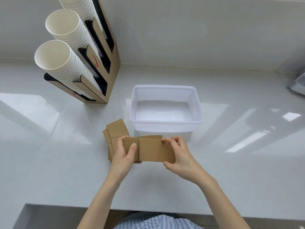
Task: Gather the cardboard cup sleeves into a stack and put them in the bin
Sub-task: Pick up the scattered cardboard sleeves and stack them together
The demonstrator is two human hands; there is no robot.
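**Squaring up the sleeves before the drop**

At far left I see a cardboard cup dispenser [105, 66] with tilted columns of white paper cups [54, 57], not part of my job. Nearer centre, a loose fan of brown cardboard cup sleeves [116, 128] lies on the white counter [49, 146], just beside the bin's near-left corner. My left hand [125, 154] pinches the left end of a small held stack of sleeves [149, 150], thumb on top; my right hand [179, 153] clamps the right end, fingers curled over the top edge. The translucent plastic bin [199, 113] sits just behind, apparently empty. I judge I am mid-gather: the held sleeves are offset, and the fanned ones remain. Next I should align the edges, collect the rest, then lift over the rim.
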